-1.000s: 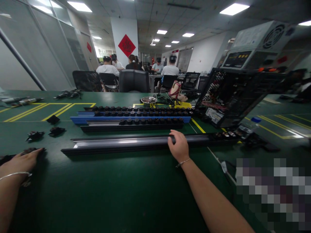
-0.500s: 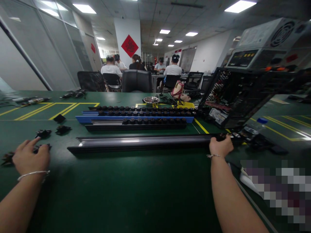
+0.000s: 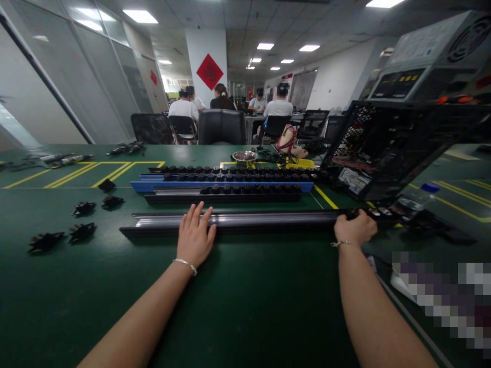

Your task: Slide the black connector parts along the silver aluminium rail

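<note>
A long black rail (image 3: 264,221) with a shiny metal channel lies across the green table in front of me. My left hand (image 3: 195,232) rests over its left part, fingers spread, with nothing in it. Toward the rail's right end, my right hand (image 3: 356,227) has its thumb and fingers closed round a small black module (image 3: 351,214) seated in the channel; the fingers partly hide it. More modules (image 3: 378,211) sit in the rail just beyond that hand. Several loose black pieces (image 3: 82,232) lie on the table to the left.
Behind the rail are a shorter black rail (image 3: 249,197) and a blue rail (image 3: 230,186), both bearing black modules. A metal bowl (image 3: 244,156), a yellow tray (image 3: 300,163) and an open computer case (image 3: 383,148) stand farther back. A blue-capped bottle (image 3: 420,197) is at right.
My left hand has left the loose pieces and moved right onto the long rail. My right hand slid right along the rail and closed round a module near its end.
</note>
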Available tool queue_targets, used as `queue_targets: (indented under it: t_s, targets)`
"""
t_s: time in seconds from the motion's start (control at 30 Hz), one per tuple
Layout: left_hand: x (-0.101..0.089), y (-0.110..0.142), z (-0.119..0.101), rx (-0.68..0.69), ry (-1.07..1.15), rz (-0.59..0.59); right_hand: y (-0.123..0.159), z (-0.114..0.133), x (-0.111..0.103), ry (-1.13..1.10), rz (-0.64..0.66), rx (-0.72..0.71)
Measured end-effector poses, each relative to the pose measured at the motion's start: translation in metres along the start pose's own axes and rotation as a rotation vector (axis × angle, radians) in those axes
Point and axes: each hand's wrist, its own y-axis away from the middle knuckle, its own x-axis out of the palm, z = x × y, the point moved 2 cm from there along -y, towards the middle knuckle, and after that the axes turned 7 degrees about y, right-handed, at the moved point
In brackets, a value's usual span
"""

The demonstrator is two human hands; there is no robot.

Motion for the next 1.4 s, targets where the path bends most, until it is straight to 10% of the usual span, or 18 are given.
queue_targets:
  t_s: [0.2,1.4]
  targets:
    - [0.022,-0.005,-0.016,-0.056,-0.060,0.148,0.004,0.006,-0.003,-0.005,-0.054,0.153]
    - [0.012,-0.005,-0.005,0.058,-0.041,0.229,0.012,0.022,-0.005,-0.002,0.028,0.060]
